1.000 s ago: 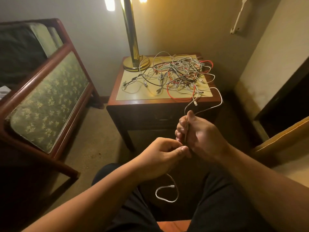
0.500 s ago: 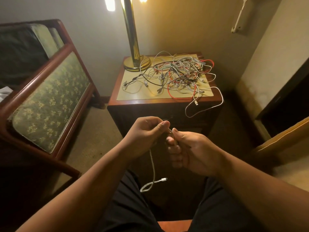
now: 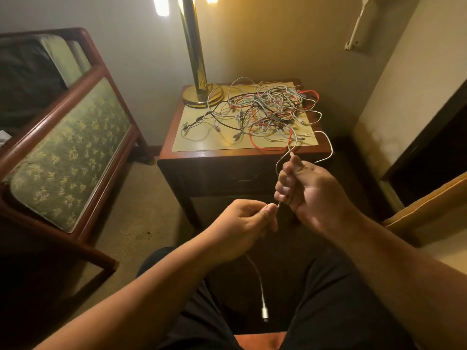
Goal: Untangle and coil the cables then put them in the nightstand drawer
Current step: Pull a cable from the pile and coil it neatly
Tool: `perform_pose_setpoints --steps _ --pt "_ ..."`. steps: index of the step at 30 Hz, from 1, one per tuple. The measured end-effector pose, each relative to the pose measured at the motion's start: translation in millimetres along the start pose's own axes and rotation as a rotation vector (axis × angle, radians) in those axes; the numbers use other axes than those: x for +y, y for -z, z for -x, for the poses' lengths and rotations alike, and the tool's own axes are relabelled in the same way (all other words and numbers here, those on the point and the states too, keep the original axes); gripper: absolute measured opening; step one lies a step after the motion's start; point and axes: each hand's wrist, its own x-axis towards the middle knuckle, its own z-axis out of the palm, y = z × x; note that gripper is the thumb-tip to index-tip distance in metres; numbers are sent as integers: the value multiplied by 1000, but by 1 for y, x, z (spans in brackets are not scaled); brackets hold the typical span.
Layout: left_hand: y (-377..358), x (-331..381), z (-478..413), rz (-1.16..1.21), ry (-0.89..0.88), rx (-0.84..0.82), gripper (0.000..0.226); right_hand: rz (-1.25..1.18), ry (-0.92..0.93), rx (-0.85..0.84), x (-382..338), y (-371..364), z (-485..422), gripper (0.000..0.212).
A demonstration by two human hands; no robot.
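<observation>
- The left hand (image 3: 242,223) is curled into a loose fist, thumb and forefinger pinching a white cable (image 3: 259,277) at its top edge.
- The right hand (image 3: 305,190) sits just above and to the right of it. Its fingers are closed round the same cable, which passes down through the fist and comes out at the bottom toward the left hand.
- A short stretch of cable runs between the two hands, which are close together but not touching.
- Below the left hand the cable hangs free between the person's knees and ends in a white plug (image 3: 264,313).
- Above the right hand the cable rises, loops out past the front right corner of the table (image 3: 202,155) and runs back into the tangle of cables (image 3: 265,112).
- That tangle of white, grey, black and red leads lies in a heap on a pale mat (image 3: 199,145) covering the table top, mostly on the right half.
- A brass lamp base (image 3: 202,96) stands at the back left corner, touching the edge of the heap.
- The drawer (image 3: 243,179) in the table front is closed, so its inside is hidden; no cable lies in it that can be seen.
- An armchair (image 3: 70,152) with green floral padding stands to the left on the carpet (image 3: 141,198).
</observation>
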Motion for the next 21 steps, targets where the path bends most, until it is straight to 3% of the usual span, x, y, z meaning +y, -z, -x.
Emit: perform_pose_setpoints --steps 4,9,12,17,21 --pt "12 21 9 27 -64 -95 40 160 -21 11 13 12 -1 34" --pt "23 32 13 170 -160 -68 29 564 -38 -176 20 12 6 36" --pt "28 28 10 201 -186 31 31 433 -205 -297 24 5 11 38" --pt "31 12 -1 96 -184 254 34 98 -409 -508 19 3 13 62" --pt "27 -7 -7 92 -166 237 31 -48 -362 -543 10 -7 20 42"
